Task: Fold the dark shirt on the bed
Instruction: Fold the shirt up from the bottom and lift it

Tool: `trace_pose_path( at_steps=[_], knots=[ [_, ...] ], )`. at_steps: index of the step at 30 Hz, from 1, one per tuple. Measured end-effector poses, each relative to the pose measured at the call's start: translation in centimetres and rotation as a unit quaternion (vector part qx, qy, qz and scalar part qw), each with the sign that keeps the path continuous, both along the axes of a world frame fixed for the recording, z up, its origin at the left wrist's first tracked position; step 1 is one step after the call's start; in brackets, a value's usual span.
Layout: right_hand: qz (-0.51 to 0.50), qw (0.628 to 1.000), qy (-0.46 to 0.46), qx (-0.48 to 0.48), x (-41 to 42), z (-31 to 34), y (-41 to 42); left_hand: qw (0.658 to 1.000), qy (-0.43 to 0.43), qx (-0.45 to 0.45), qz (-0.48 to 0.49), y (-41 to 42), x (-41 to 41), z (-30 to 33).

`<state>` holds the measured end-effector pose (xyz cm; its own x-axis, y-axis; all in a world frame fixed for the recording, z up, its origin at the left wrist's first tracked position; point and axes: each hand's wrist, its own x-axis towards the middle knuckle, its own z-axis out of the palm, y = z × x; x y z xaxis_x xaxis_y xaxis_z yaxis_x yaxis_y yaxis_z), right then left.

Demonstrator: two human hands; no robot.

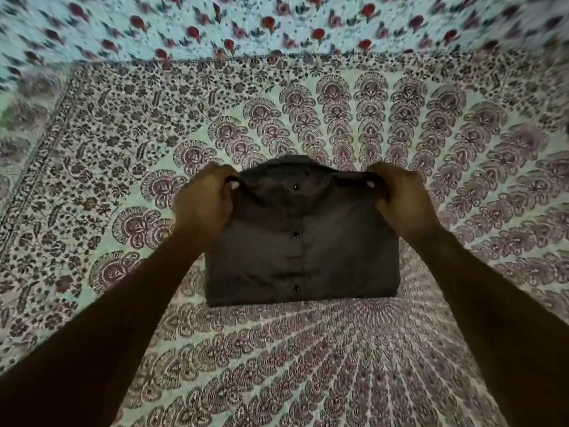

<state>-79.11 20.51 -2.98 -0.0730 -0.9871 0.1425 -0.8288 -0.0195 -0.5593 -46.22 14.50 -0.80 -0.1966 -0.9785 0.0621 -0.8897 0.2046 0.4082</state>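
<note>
The dark shirt (301, 241) lies folded into a compact rectangle on the patterned bed sheet (308, 349), button placket facing up with three dark buttons down its middle. Its collar end points away from me. My left hand (204, 200) grips the far left corner of the fold near the collar, fingers curled round the cloth. My right hand (400, 197) grips the far right corner the same way. Both hands lift that far edge a little, while the near edge rests on the sheet.
The sheet's fan-shaped floral print spreads out on all sides of the shirt. A second cloth with red flowers (277, 23) lies along the far edge of the bed. The bed's left edge (18, 186) runs diagonally.
</note>
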Motion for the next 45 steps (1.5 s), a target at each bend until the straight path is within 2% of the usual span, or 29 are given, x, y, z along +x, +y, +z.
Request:
trace_pose_path(
  at_steps=[6,9,12,14,18,24,26,28,29,31,33,34,36,37,40,42,44,45],
  knots=[
    [-0.019,0.997,0.041,0.07,-2.0,-2.8,-7.9,0.996,-0.082,-0.024,0.005,-7.1,-2.1,-2.8],
    [-0.045,0.981,0.146,0.118,-1.4,-4.1,-9.5,0.99,-0.138,-0.022,0.021,-7.8,-3.0,-4.6],
    [-0.103,0.971,0.21,0.051,1.0,-5.2,-7.1,0.991,-0.111,-0.078,0.019,-4.8,-3.4,-5.0],
    [-0.097,0.977,0.192,0.008,3.6,-6.1,-2.8,0.994,-0.099,-0.055,-0.007,-0.5,-3.3,-5.7],
    [-0.028,0.977,0.17,0.129,6.7,-10.0,2.9,0.984,-0.168,0.059,-0.018,3.7,-1.8,-9.9],
    [-0.065,0.968,0.205,0.131,6.6,-12.4,1.8,0.985,-0.129,0.101,-0.046,1.8,-0.8,-13.5],
    [-0.052,0.967,0.199,0.153,6.5,-12.0,1.7,0.989,-0.094,0.118,-0.01,2.1,-1.0,-12.4],
    [-0.037,0.966,0.18,0.179,6.5,-10.8,1.5,0.985,-0.027,0.131,0.11,3.3,-1.7,-10.3],
    [-0.038,0.967,0.17,0.185,6.6,-10.1,1.5,0.971,-0.005,0.148,0.188,4.0,-2.0,-9.4],
    [-0.046,0.972,0.16,0.165,7.5,-8.4,1.4,0.928,-0.023,0.226,0.297,4.6,-2.0,-7.8],
    [-0.028,0.98,0.144,0.135,9.0,-7.4,1.6,0.883,-0.006,0.324,0.34,4.7,-1.1,-7.2],
    [-0.003,0.986,0.112,0.121,9.9,-7.1,1.6,0.864,0.051,0.358,0.351,4.5,-0.7,-6.8],
    [0.039,0.994,0.008,0.099,11.8,-6.6,1.2,0.836,0.179,0.381,0.352,4.7,0.0,-6.7],
    [0.046,0.993,-0.041,0.096,12.7,-6.3,0.7,0.836,0.212,0.374,0.341,5.2,0.0,-6.4],
    [0.014,0.99,-0.118,0.072,14.5,-5.5,-1.6,0.882,0.234,0.31,0.266,6.8,-0.3,-6.0],
    [-0.03,0.987,-0.14,0.068,15.5,-4.4,-3.2,0.878,0.313,0.286,0.222,7.9,-0.6,-5.8],
    [-0.054,0.974,-0.176,0.131,16.4,-2.7,-4.4,0.86,0.399,0.27,0.169,8.8,-1.3,-5.8],
    [-0.057,0.96,-0.202,0.185,16.8,-2.0,-4.9,0.86,0.411,0.262,0.149,9.3,-1.7,-5.9]
  ],
)
